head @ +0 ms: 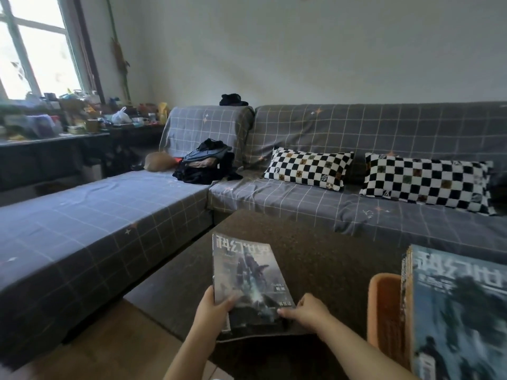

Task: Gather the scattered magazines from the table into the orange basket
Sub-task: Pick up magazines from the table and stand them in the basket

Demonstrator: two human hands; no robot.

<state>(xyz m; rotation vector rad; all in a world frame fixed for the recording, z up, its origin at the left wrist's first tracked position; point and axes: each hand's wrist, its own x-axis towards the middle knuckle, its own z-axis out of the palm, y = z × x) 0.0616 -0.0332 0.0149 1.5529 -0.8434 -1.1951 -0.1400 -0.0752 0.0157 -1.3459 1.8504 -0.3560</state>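
Over the brown worktop (315,259) a thin, floppy, probably slick magazine (247,281) is pinched at both near corners by the left hand (214,305) and right hand (307,311), best supported along its spine.

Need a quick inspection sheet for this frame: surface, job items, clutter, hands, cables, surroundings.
Surface: brown table, speckled top.
Job's things: one magazine on the table's near edge; a stack of magazines standing in the orange basket at right.
Clutter: nothing seen on the table.
Grippers: left hand grips the magazine's near left corner; right hand pinches its near right corner.
Cables: nothing seen.
Surroundings: grey sofa, two checkered pillows, clothes pile, window.
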